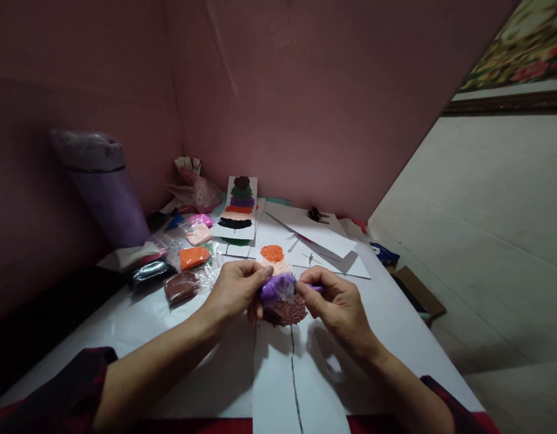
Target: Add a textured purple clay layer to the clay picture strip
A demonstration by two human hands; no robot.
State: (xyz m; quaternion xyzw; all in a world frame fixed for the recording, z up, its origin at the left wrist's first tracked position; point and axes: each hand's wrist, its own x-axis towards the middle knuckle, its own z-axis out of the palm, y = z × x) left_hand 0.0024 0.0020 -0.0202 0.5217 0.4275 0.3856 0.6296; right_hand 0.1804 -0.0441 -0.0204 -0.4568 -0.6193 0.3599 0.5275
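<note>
Between my two hands is a small clear packet of purple clay [277,289], held just above a white paper [273,386]. My left hand [233,289] is closed on the packet's left side, thumb on top. On its right edge, the fingers of my right hand [342,304] pinch the plastic, and a thin purple piece shows beside them; I cannot tell what it is. Beneath the packet, the paper carries textured clay in layers: brown [287,314] nearest me, pale peach behind, then orange [272,253]. A dark drawn line [294,374] runs from the brown layer towards me.
Clay packets lie to the left, among them orange [193,258], brown [181,286] and black [152,272]. A card with coloured clay bands [219,228] leans at the back. Loose white sheets [312,226] and keys [318,215] lie behind. A purple cylinder [106,193] stands far left.
</note>
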